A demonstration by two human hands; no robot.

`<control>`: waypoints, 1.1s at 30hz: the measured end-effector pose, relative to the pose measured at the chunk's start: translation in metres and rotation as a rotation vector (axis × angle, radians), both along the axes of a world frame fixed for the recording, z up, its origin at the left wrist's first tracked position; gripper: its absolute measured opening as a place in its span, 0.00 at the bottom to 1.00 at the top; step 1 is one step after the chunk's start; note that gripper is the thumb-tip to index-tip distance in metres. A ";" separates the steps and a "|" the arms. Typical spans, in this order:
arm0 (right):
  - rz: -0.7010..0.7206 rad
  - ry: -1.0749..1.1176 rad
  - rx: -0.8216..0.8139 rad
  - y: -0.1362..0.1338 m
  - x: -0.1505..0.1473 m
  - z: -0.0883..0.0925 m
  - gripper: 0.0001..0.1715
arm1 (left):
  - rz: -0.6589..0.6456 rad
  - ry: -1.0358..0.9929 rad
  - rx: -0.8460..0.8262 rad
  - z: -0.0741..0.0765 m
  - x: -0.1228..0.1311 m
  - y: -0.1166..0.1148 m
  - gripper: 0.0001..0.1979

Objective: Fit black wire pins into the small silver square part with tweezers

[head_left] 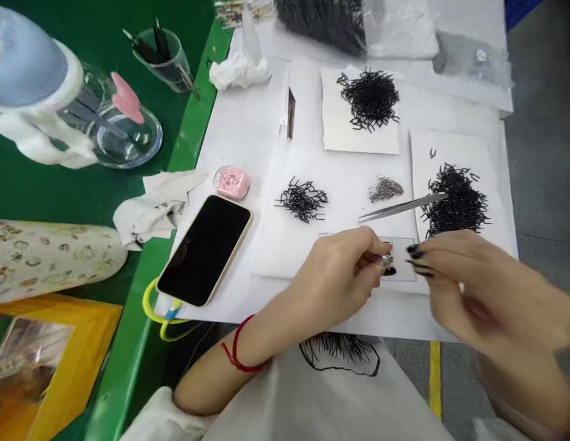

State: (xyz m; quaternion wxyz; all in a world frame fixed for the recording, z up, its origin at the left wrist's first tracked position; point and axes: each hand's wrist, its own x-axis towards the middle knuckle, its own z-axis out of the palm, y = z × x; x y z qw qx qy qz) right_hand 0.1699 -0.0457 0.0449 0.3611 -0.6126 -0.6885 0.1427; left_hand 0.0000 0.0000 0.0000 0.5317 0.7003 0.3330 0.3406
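Left hand [340, 278] pinches a small metal piece [386, 260]. Right hand [472, 300], blurred, fingertips just right of it; grip unreadable. Tweezers [399, 208] lie just beyond, long axis left-right.

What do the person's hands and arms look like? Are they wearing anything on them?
Both forearms are bare, and there are no gloves. The left hand has a thin red string bracelet around its wrist. The right hand is blurry, but its fingernails are painted a dark, nearly black colour. White cloth, probably a pushed-up sleeve, shows by the left elbow.
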 end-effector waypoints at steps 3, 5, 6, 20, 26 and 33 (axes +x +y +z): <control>-0.079 0.106 0.089 -0.008 0.010 0.012 0.12 | -0.003 0.011 0.106 0.009 -0.001 0.003 0.05; -0.070 0.217 0.012 -0.010 0.013 0.015 0.05 | 0.010 0.025 0.196 0.011 -0.001 0.004 0.05; -0.052 0.280 -0.070 -0.010 0.013 0.014 0.04 | 0.024 0.035 0.245 0.010 -0.001 0.004 0.05; 0.049 0.813 -0.490 -0.014 -0.021 0.001 0.15 | 0.100 0.093 0.105 0.019 -0.022 -0.008 0.13; 0.105 0.822 -0.490 -0.020 -0.021 -0.001 0.16 | -0.068 -0.017 -0.179 0.050 -0.020 -0.014 0.06; 0.099 0.632 -0.496 -0.025 -0.011 -0.005 0.22 | -0.025 0.074 -0.174 0.047 -0.013 -0.016 0.07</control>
